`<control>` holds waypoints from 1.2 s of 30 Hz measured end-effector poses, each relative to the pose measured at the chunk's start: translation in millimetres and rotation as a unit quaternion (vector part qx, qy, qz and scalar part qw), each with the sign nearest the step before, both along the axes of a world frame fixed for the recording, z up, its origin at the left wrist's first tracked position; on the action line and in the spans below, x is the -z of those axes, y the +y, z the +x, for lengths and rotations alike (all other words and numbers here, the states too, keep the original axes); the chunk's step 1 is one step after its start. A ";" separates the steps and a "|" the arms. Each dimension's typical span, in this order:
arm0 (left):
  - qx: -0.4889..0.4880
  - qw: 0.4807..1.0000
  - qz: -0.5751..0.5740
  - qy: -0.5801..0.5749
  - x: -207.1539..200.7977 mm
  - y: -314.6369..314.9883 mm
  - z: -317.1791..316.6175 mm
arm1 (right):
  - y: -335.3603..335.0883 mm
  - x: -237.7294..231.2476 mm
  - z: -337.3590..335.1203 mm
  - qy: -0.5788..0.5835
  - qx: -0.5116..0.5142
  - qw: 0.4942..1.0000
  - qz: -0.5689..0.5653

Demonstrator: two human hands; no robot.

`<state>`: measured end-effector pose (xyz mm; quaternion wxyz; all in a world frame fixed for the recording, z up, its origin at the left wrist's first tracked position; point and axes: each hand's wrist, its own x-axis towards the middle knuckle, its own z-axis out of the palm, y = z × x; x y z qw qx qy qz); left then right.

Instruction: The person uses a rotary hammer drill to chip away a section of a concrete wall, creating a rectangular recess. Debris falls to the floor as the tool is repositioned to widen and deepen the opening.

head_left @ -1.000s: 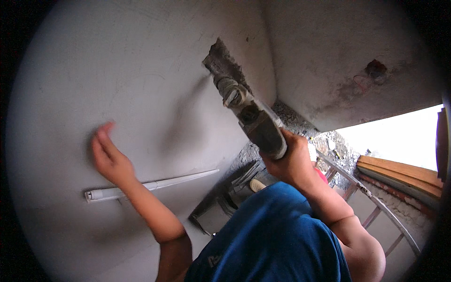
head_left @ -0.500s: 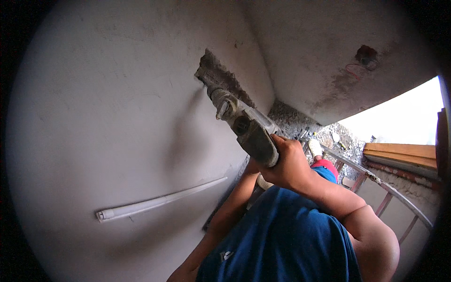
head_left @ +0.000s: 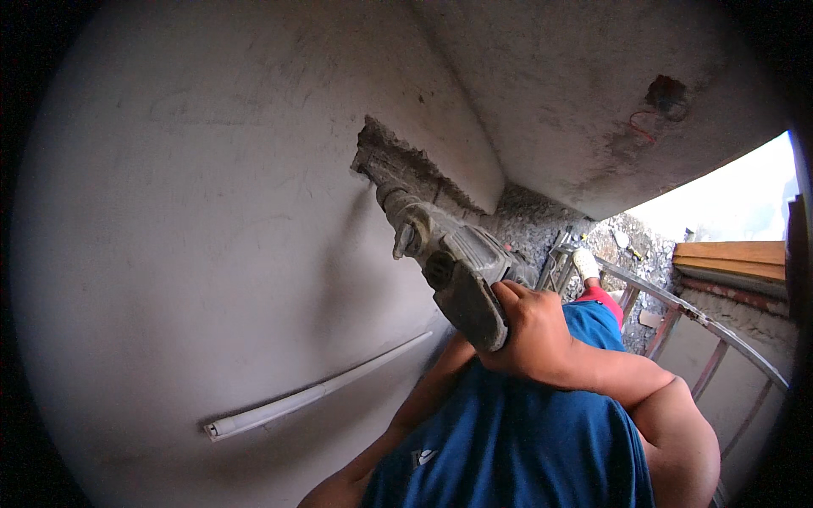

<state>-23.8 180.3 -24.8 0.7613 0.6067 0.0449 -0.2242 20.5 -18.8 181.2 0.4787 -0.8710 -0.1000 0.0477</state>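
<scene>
Right hand (head_left: 529,334) clenched the hammer drill (head_left: 445,262), left hand hidden; ahead, wall (head_left: 186,212) chase (head_left: 406,165) only partly cut.

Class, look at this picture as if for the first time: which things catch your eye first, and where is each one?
At the centre, a grey power hammer tool points up-left into a rough broken gap in the plastered wall, gripped at its rear by the right hand. Low on the left, a white pipe runs slanting along the wall. The left hand is hidden behind the tool and forearm.
</scene>
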 end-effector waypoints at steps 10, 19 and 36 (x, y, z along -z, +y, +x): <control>-0.001 1.000 -0.001 0.005 2.3 0.8 1.2 | 1.1 3.5 0.3 -0.022 0.002 1.000 0.008; -0.007 1.000 -0.004 0.006 5.7 2.5 -0.7 | 0.7 4.7 -1.1 -0.002 -0.019 1.000 -0.008; -0.023 0.976 0.022 -0.215 -23.1 -51.5 67.4 | -33.8 6.1 9.5 0.026 0.057 0.984 0.167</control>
